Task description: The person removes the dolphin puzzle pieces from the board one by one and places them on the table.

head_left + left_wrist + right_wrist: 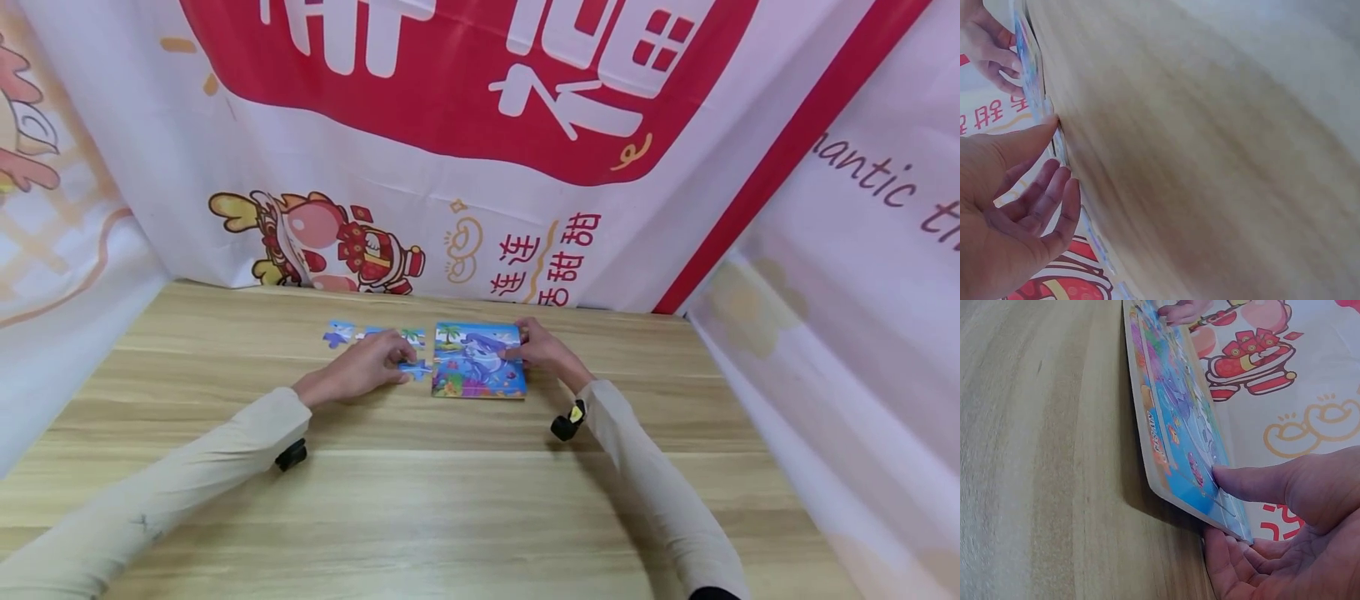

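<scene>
Pinching dolphin board, right hand; lettering unclear.

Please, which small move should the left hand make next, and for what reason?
Perhaps the left hand should nudge the blue puzzle piece toward the palm-tree piece: it seems to pinch the blue one, the palm-tree piece lies just beyond, and the right hand is occupied, holding the picture board by its right side.

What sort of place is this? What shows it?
Likely a makeshift recording booth, though the wider room isn't visible: printed fabric curtains enclose the wood-grain tabletop on three visible sides, and the person wears black wrist devices.
</scene>
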Available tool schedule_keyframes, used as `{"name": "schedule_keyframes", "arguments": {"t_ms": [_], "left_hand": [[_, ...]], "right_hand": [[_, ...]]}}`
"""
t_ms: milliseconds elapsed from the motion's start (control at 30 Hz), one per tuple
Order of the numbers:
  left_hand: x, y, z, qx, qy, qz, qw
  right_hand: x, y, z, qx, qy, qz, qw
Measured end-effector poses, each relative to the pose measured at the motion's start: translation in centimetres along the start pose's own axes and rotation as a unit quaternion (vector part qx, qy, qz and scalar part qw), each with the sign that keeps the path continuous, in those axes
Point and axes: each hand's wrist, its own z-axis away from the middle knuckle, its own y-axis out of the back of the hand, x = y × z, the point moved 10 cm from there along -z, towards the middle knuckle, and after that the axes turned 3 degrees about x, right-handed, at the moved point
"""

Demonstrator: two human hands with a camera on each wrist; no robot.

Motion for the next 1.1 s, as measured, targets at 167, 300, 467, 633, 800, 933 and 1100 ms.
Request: {"name": "schedule_keyframes", "arguments": {"t_ms": [167,300,467,633,800,933,1100], "left_hand": [[0.3,-0.1,-0.1,-0.008,0.005,-0.016,0.9998],[0.4,-0.1,-0.1,-0.012,0.006,-0.029,0.9995],[0.5,0.0,0.0,-0.004,0.012,-0.040,0.9991],[1.4,0.1,-0.1,0.025,-0.009,-0.040,0.9988],[2.8,0.2,-1.2,0.037,-0.025,-0.024,0.9987],[3.3,-0.6,-2.6,0.010,-0.012,-0.004,0.9999],[4.1,-2.6,-4.1,-0.034,-0.005,-0.025,0.9991]], "right_hand": [[0.1,0.0,-0.1,-0.001,-0.004,0.009,1.000],[0.0,0.1,-0.1,-0.001,-0.008,0.010,1.000],[-0.1,0.1,0.2,-0.009,-0.009,-0.001,1.000],[-0.1,0.2,0.3,-0.010,-0.011,0.000,1.000],[-0.5,0.4,0.4,-0.005,-0.004,-0.003,1.000],[-0.5,0.3,0.4,-0.004,-0.001,0.000,1.000],[-0.3,0.1,0.4,-0.004,0.005,0.006,1.000]]}}
